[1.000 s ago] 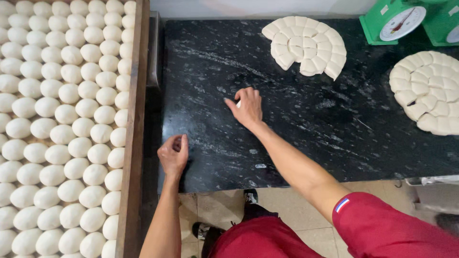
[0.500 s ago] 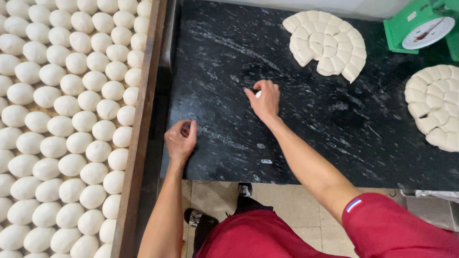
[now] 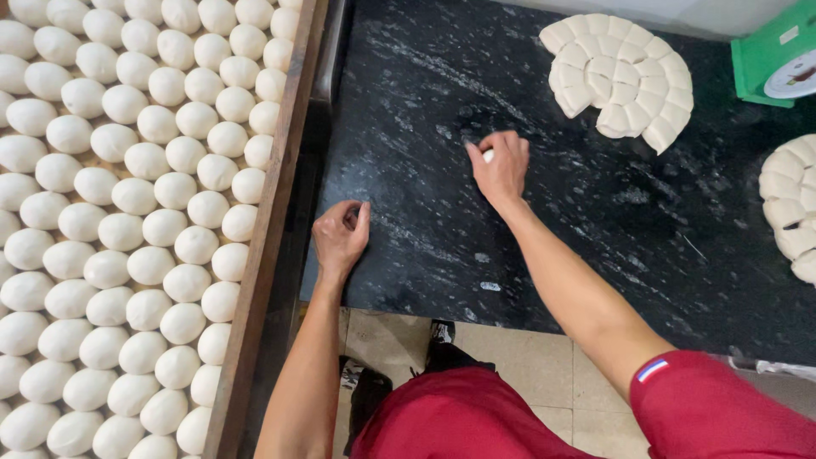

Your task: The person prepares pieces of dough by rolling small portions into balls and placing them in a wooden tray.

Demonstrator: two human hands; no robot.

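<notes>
A small dough piece sits mid-counter under your cupped right hand, fingers curled over it, while your left hand, fingers closed on something unseen, rests near the black counter's front-left corner beside the tray of dough balls.

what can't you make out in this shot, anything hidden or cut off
Head view:
- Right hand: curled over a white dough piece, mostly hidden.
- Left hand: cupped; its contents cannot be told.
- Green scale: cut by the right edge.
- Second cut dough disc: cut by the right edge.
- Tray of dough balls: runs past the left edge.
</notes>
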